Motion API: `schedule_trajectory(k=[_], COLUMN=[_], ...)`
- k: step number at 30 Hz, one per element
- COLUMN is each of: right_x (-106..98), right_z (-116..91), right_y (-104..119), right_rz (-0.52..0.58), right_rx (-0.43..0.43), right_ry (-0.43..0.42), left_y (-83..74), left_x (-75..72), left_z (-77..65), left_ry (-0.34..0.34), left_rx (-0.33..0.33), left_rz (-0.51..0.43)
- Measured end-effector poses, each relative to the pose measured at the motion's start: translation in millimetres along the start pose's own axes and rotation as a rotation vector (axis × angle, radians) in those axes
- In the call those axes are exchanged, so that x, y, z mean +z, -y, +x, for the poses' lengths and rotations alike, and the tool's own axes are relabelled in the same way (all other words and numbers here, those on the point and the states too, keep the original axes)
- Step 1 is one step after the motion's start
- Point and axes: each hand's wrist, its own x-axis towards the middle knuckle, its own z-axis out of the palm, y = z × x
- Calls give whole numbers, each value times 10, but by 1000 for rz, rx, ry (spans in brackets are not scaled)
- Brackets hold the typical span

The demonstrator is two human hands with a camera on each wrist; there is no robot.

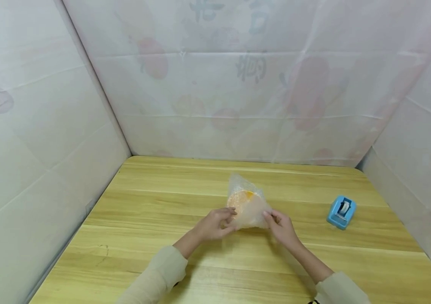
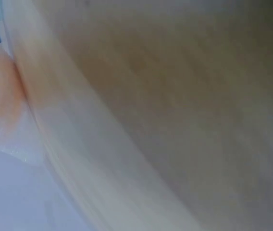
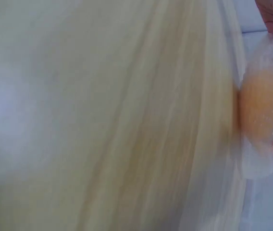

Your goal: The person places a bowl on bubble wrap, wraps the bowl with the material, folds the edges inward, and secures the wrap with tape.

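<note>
Your right hand (image 1: 283, 229) is pinching bubble wrap (image 1: 235, 182); left hand (image 1: 214, 223), fingers parted, is touching it, grip unclear. Wrapped orange object (image 1: 243, 200) is lying between fingertips, blue tape dispenser (image 1: 342, 212) sitting right of them.

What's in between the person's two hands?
In the head view, bubble wrap with something orange showing through it lies between the left hand and the right hand.

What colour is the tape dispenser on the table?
Blue: the tape dispenser shows best in the head view.
</note>
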Motion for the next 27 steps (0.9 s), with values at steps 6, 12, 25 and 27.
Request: schedule_trajectory(k=[6,12,25,27], right_x=[22,24,90,112], right_z=[64,96,156,164], right_y=[36,57,52,44], right_rz=[26,82,158,134], right_rx=[64,103,64,32], right_ry=[-33,-48,-201,-240], left_y=[-12,-28,-29,-23], left_x=[23,73,149,152], left_z=[20,56,118,120], left_ry=[-72,-156,-301,-311], left_rx=[-40,-145,-161,-149], left_rz=[-49,-195,-81,-79])
